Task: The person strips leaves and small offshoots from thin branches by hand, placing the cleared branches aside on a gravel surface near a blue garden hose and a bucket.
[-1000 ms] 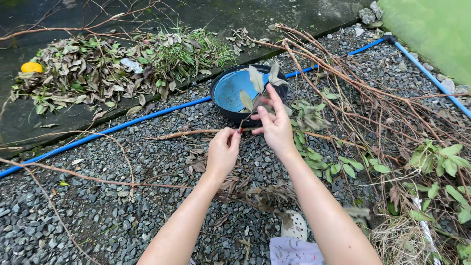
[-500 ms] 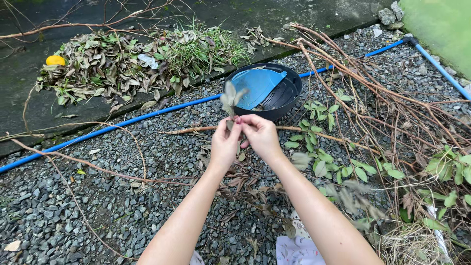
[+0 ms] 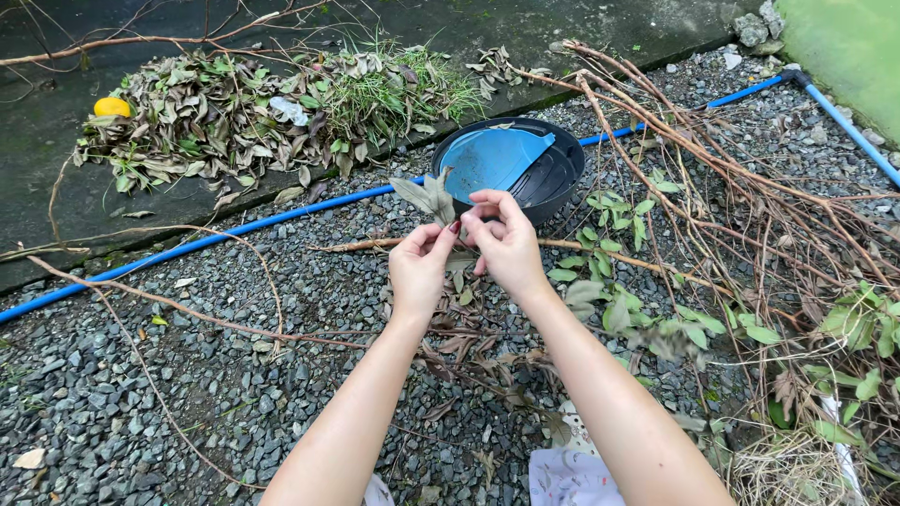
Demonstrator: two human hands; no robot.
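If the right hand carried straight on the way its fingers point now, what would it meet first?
The right hand points up and away, toward the dark round tub with the blue scoop inside. It would probably meet the tub's near rim first, though depth is hard to judge.

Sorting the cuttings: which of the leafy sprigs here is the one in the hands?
The small sprig of grey-green leaves, pinched between left hand and right hand before the black basin; the other sprigs lie on gravel.
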